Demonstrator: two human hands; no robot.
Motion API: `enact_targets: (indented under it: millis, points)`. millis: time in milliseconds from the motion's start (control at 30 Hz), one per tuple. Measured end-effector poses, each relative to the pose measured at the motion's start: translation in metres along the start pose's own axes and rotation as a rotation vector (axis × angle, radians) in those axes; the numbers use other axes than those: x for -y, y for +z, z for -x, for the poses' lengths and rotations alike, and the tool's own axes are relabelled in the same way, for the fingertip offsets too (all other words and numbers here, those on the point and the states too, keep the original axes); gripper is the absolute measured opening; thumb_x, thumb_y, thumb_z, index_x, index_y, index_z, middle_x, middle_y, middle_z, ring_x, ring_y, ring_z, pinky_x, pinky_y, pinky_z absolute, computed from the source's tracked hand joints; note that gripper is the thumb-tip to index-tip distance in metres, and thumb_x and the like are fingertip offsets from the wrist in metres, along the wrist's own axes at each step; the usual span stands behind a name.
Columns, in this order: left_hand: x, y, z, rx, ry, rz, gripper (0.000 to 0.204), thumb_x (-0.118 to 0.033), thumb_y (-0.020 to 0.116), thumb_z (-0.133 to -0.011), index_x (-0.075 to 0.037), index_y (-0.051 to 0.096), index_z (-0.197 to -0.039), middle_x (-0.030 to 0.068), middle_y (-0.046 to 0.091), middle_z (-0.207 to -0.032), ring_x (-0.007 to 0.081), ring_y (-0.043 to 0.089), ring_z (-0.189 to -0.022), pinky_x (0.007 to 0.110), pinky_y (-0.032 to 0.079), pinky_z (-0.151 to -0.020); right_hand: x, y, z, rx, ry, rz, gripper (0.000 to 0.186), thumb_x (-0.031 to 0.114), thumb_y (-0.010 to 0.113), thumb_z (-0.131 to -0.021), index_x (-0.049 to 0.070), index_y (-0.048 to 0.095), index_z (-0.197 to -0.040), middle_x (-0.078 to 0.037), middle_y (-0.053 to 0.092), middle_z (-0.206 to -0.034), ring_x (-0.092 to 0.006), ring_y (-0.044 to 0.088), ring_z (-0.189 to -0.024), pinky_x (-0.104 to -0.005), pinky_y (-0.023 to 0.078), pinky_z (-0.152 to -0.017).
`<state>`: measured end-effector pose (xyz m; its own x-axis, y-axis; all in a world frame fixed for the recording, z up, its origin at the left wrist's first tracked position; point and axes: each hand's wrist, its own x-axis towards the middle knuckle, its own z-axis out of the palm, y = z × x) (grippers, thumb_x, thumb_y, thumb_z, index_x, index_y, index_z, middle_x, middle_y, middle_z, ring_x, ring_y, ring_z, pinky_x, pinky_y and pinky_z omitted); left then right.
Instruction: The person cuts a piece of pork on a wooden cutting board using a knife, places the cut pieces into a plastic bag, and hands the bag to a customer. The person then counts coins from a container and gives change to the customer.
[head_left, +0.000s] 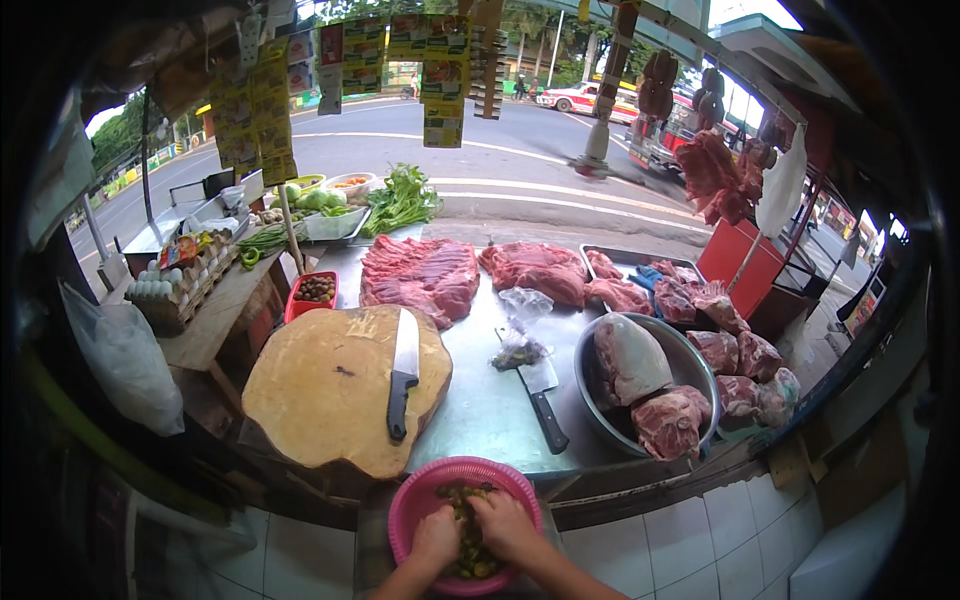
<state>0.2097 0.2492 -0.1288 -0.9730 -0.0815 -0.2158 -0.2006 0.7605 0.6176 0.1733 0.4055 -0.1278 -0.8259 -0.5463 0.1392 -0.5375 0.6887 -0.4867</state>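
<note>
Both of my hands are down inside a pink plastic basket (pixel 402 500) at the near edge of the metal table. Small green and yellowish-brown pieces, too small to name, fill its bottom as a pile (pixel 478 568). My left hand (pixel 437 537) is on the left of the pile, its fingers curled in toward the middle. From the right, my right hand (pixel 505 525) reaches in with fingers bent down among the pieces. The fingertips of both are partly hidden, so what they pinch does not show clearly.
Beyond the basket are a round wooden chopping block (pixel 320 390) with a knife (pixel 404 370), a cleaver (pixel 540 395) and a metal basin (pixel 712 400) of meat. Meat slabs (pixel 420 278) lie farther back. Egg trays (pixel 190 285) stand left; sachets (pixel 445 80) hang overhead.
</note>
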Motion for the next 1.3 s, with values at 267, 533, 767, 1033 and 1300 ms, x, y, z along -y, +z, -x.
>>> enact_targets:
  millis: [267, 533, 767, 1033, 1300]
  points:
    - [0.008, 0.001, -0.001, -0.003, 0.001, -0.044, 0.023, -0.024, 0.063, -0.089, -0.002, 0.063, -0.093, 0.0249, 0.068, -0.084, 0.0443, 0.067, -0.082, 0.054, 0.053, -0.075, 0.030, -0.013, 0.014, 0.309, 0.057, 0.219, 0.084, 0.036, 0.072, -0.082, 0.019, 0.030, -0.153, -0.020, 0.036, -0.149, -0.0489, 0.039, -0.128, -0.0595, 0.043, -0.095]
    - [0.006, -0.004, 0.001, 0.022, -0.043, -0.197, 0.034, -0.035, 0.058, -0.094, -0.003, 0.066, -0.087, 0.0226, 0.069, -0.082, 0.0416, 0.068, -0.080, 0.052, 0.055, -0.072, 0.016, 0.008, -0.005, 0.256, 0.097, 0.104, 0.039, 0.022, 0.062, -0.086, 0.012, 0.055, -0.123, -0.022, 0.046, -0.137, -0.0510, 0.051, -0.110, -0.0553, 0.053, -0.082]
    - [0.008, -0.003, -0.001, 0.049, -0.010, -0.187, 0.040, -0.038, 0.054, -0.097, -0.002, 0.068, -0.088, 0.0198, 0.069, -0.084, 0.0398, 0.068, -0.081, 0.049, 0.054, -0.072, -0.003, 0.017, -0.022, 0.127, 0.148, -0.100, 0.015, 0.010, 0.053, -0.089, 0.000, 0.057, -0.099, -0.027, 0.060, -0.105, -0.0456, 0.065, -0.089, -0.0515, 0.054, -0.079]
    - [0.008, -0.004, 0.001, -0.142, 0.251, 0.110, 0.015, -0.014, 0.054, -0.091, -0.004, 0.065, -0.092, 0.0194, 0.065, -0.093, 0.0401, 0.064, -0.087, 0.050, 0.051, -0.078, -0.005, 0.003, -0.032, -0.001, 0.168, -0.217, 0.019, 0.019, 0.057, -0.091, 0.000, 0.061, -0.088, -0.026, 0.065, -0.079, -0.0440, 0.065, -0.080, -0.0533, 0.050, -0.071]
    - [0.005, 0.000, -0.002, -0.204, 0.185, 0.182, 0.017, -0.018, 0.053, -0.092, -0.006, 0.065, -0.087, 0.0218, 0.066, -0.080, 0.0434, 0.064, -0.077, 0.054, 0.049, -0.068, 0.006, 0.006, -0.030, -0.039, 0.160, 0.029, 0.039, 0.040, 0.057, -0.089, 0.007, 0.068, -0.071, -0.018, 0.066, -0.066, -0.0370, 0.066, -0.061, -0.0491, 0.052, -0.059]
